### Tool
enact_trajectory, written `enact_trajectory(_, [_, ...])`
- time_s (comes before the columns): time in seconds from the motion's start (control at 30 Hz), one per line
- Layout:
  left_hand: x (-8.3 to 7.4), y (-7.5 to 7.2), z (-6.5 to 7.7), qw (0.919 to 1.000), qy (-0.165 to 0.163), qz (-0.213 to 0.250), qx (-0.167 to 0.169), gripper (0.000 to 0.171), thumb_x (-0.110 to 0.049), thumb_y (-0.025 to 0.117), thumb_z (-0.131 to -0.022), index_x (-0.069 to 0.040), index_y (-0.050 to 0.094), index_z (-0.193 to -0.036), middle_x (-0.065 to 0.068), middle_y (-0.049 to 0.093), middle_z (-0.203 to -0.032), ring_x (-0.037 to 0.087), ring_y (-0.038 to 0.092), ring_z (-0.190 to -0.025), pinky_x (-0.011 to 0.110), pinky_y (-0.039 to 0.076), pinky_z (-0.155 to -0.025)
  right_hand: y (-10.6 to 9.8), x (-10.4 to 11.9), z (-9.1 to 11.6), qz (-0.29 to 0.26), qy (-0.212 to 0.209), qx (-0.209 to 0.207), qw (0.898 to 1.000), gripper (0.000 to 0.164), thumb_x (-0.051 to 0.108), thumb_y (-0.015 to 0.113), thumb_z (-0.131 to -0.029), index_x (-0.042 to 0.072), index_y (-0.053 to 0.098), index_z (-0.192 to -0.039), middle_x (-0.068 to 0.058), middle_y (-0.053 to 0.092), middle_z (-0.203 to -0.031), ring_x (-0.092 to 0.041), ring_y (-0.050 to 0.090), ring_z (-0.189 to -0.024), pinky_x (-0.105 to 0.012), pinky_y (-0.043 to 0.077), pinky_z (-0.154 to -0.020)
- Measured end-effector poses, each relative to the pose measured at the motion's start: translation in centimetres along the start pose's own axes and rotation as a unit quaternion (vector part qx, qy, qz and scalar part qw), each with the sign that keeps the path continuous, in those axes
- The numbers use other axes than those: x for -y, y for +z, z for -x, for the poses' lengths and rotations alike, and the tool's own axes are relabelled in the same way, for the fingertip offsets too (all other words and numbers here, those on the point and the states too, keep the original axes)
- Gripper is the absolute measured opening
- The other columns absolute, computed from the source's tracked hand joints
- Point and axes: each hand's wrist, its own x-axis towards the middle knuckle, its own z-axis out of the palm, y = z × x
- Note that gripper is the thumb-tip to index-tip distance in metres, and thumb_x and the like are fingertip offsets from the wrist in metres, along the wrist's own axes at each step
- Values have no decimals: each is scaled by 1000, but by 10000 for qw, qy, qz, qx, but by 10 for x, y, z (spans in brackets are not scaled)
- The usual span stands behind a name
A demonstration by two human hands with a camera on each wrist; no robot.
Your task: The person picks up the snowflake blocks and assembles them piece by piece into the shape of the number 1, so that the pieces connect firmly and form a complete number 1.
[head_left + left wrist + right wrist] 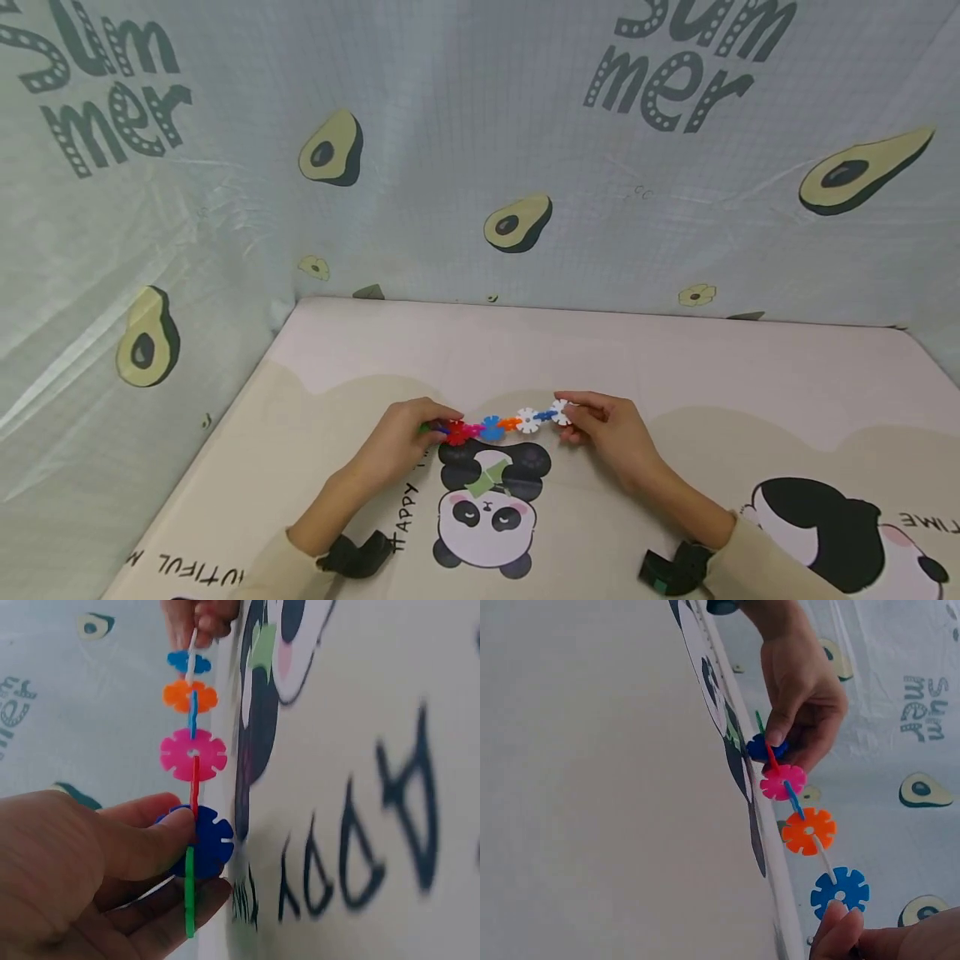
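A chain of interlocking snowflake discs (492, 428) stretches between the two hands, just over the table. My left hand (397, 433) pinches its left end; in the left wrist view the thumb lies by the dark blue disc (215, 844), and a green disc (190, 892) sticks out at that end. After a red disc (456, 432) come a pink disc (193, 754), a light blue one, an orange disc (810, 831), a white one and a blue disc (853, 889). At the right end, my right hand (611, 429) pinches a white disc (559, 412), partly covered by fingers.
The table (600, 350) wears a cover with a printed panda (487, 525) below the chain and another panda (855, 533) at the right. A pale curtain (420, 167) with avocado prints stands behind and at the left. Dark wrist devices (358, 557) are on both arms.
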Motion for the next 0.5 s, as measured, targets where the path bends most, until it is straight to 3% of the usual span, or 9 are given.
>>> enact_trajectory(0.23, [-19, 10, -2, 9991, 19, 410, -108, 30, 8, 73, -78, -3, 72, -106, 5, 69, -98, 19, 64, -87, 28, 54, -76, -9, 15, -6, 338, -354, -430, 9979, 31, 10, 62, -94, 1, 58, -124, -18, 69, -85, -27, 67, -74, -23, 54, -70])
enact_trajectory(0.5, [-35, 20, -4, 9908, -259, 1292, -307, 33, 9, 73, -78, 0, 70, -109, 9, 69, -95, 20, 65, -81, 24, 55, -71, -15, 33, -21, -291, -592, -699, 9954, 30, 13, 62, -94, -6, 59, -117, -24, 67, -89, -20, 68, -72, -27, 55, -72])
